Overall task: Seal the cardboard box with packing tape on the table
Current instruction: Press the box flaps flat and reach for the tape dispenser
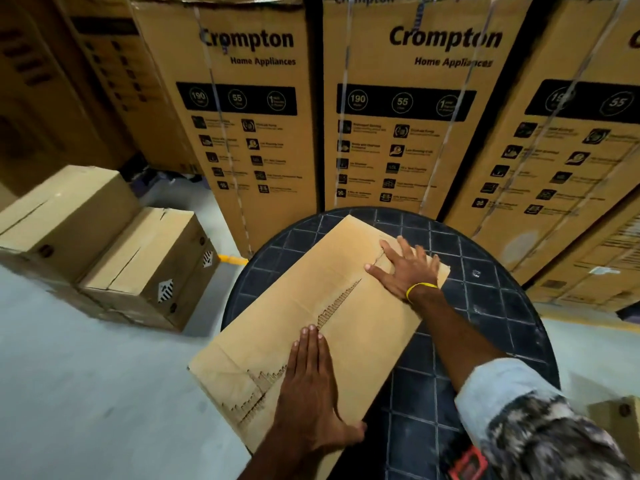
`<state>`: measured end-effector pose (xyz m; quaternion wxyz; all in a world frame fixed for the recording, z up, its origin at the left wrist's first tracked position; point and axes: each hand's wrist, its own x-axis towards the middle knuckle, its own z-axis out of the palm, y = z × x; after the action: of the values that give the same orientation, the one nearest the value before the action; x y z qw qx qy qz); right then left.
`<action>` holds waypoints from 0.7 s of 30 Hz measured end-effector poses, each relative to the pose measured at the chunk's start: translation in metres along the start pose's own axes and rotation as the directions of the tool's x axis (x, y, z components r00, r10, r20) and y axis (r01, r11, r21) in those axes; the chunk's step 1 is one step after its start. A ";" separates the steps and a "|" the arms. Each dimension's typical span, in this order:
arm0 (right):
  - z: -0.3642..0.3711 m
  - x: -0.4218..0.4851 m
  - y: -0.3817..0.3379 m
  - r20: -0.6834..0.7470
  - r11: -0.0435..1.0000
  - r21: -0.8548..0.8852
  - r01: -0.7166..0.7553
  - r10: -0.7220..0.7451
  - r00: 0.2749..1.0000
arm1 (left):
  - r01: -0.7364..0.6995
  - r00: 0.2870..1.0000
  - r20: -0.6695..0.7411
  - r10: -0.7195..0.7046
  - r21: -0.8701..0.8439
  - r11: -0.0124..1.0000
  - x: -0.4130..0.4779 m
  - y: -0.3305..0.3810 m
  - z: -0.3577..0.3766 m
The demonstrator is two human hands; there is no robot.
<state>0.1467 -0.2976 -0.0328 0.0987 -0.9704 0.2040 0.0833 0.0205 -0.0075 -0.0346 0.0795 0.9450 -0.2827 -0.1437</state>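
Background: a row of tall cartons stands upright behind the work area. They are printed "Crompton Home Appliances" and bound with thin straps. They fill the upper half of the view.

Floor: pale grey and smooth, with a short yellow marking at the foot of the cartons.

Left of the work area: a stack of smaller brown boxes sits on the floor, well apart from the table.

Table: round and dark, its top marked with a grid of light lines. It stands just in front of the tall cartons.

Cardboard box: it lies on the table, long side running diagonally from near left to far right. Its near left corner reaches past the table's rim. A ragged seam with exposed corrugation runs lengthwise along the top face.

Sleeve: pale blue, rolled above the right forearm.

Left hand: palm down on the near end of the box. The fingers are straight and held close together, their tips at the seam. The thumb lies at the box's near right edge.

Right hand: palm down on the far end of the box, fingers spread wide and flat across the seam.

Wristband: yellow, on the right wrist.

Bottom right: a red and black item, too blurred to identify.
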 end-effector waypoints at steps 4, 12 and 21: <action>-0.004 -0.018 0.007 -0.017 0.997 0.017 -0.082 0.082 0.996 | -0.164 0.986 -0.008 0.165 0.020 0.986 0.003 -0.032 -0.006; 0.011 -0.137 0.032 -0.071 0.922 0.086 -0.378 0.384 0.920 | -0.498 0.859 0.219 0.463 0.151 0.854 0.053 -0.092 -0.051; 0.029 -0.213 0.056 -0.124 0.840 0.075 -0.537 0.542 0.831 | -0.620 0.773 0.345 0.532 0.232 0.750 0.097 -0.067 -0.062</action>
<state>-0.0718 -0.2605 -0.0272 0.0744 -0.8750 0.4771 0.0357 0.1520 -0.0015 -0.0138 -0.0778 0.7822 -0.5904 -0.1833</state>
